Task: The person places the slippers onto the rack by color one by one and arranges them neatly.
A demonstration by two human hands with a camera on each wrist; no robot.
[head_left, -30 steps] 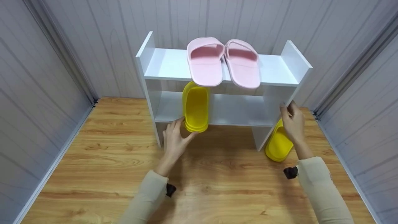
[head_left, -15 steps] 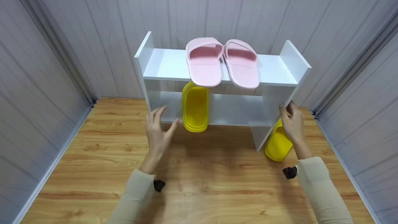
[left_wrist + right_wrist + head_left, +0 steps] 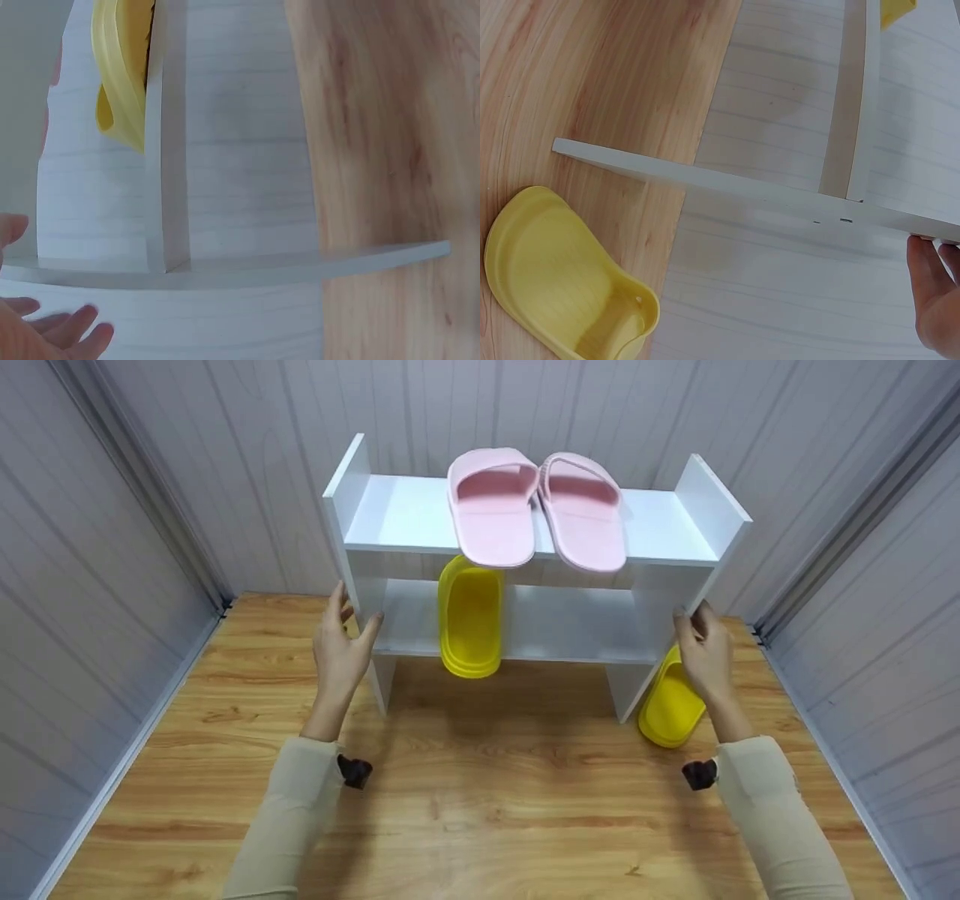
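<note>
A white shelf rack stands on the floor. Its left side panel lies between the thumb and fingers of my left hand; those fingers are spread, with a gap to the panel in the left wrist view. My right hand grips the right side panel by its front edge. Fingertips touch its outer face in the right wrist view, where the thumb is out of sight. One yellow slipper juts from the middle shelf. Another yellow slipper is on the floor outside the right panel, partly behind my right hand.
Two pink slippers sit side by side on the top shelf, toes to the wall, heels over the front edge. Panelled walls enclose the wooden floor behind and on both sides.
My left hand has let go of the yellow slipper on the middle shelf and moved left to the rack's left panel. The right hand stays at the right panel.
</note>
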